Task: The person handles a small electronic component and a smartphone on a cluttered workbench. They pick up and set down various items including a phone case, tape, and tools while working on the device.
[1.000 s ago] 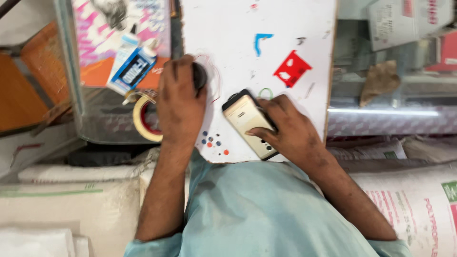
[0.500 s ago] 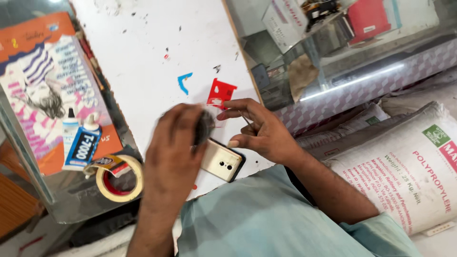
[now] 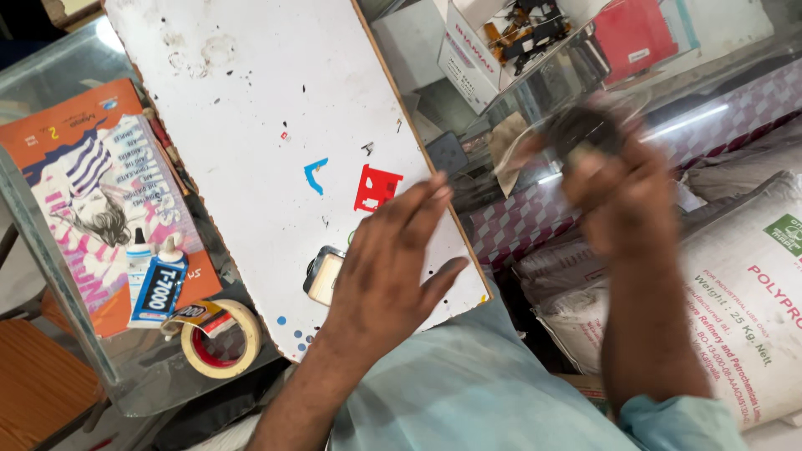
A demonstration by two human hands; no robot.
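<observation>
My left hand (image 3: pixel 384 267) lies flat with its fingers spread on the white board (image 3: pixel 251 100). It covers most of a pale gold phone (image 3: pixel 322 276), and only the phone's left end shows. My right hand (image 3: pixel 622 196) is raised off the board to the right, above the glass counter. It is closed on a small dark round object (image 3: pixel 581 134), which is blurred by motion. Small red (image 3: pixel 376 188) and blue (image 3: pixel 314 174) cut-out pieces lie on the board just beyond my left fingertips.
A roll of tape (image 3: pixel 219 338) and a tube of glue (image 3: pixel 159 284) lie left of the board on the glass counter (image 3: pixel 50 250), over an orange booklet (image 3: pixel 92 167). An open box of small parts (image 3: pixel 518 33) stands at the back right. White sacks (image 3: pixel 743 292) are stacked at the right.
My right hand has left the phone and swung up to the right with the dark round object. My left hand has spread flat over the phone. The view has shifted.
</observation>
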